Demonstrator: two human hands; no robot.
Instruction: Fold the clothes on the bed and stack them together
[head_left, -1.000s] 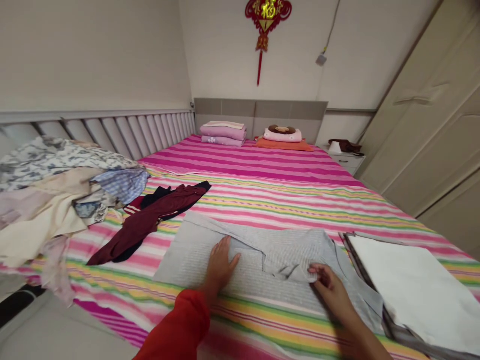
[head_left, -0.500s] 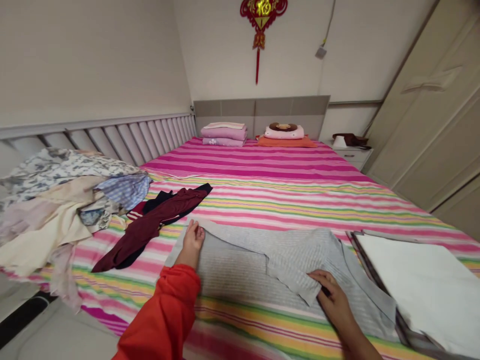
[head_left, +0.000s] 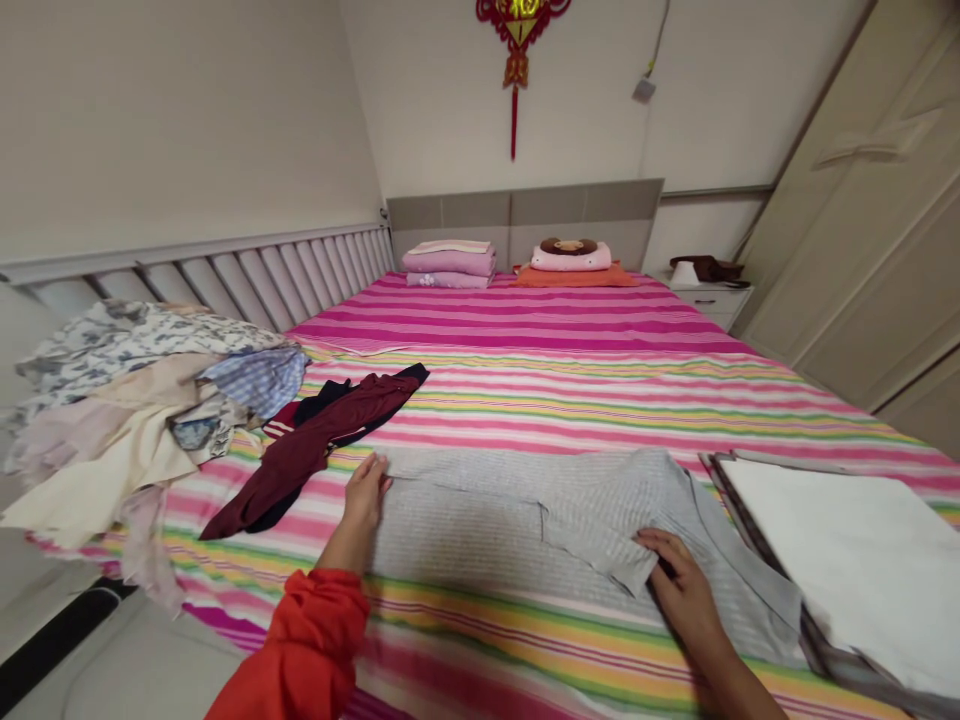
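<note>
A gray shirt (head_left: 465,535) lies on a striped bed (head_left: 540,395) — the left hand (head_left: 364,498) pinches its left end, the right hand (head_left: 684,582) holds its sleeve — between dark red clothing (head_left: 304,450) and a white cloth (head_left: 840,560).

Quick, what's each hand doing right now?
Left hand: closed, pinching the gray top at its edge.
Right hand: curled, fingers touching the top's sleeve; can't tell if it's gripping.

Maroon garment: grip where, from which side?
I'd pinch the maroon garment at its narrow near-left end, from the near side. It lies long and diagonal, that end tapering; dark cloth shows from beneath, so take just the top layer.
</note>
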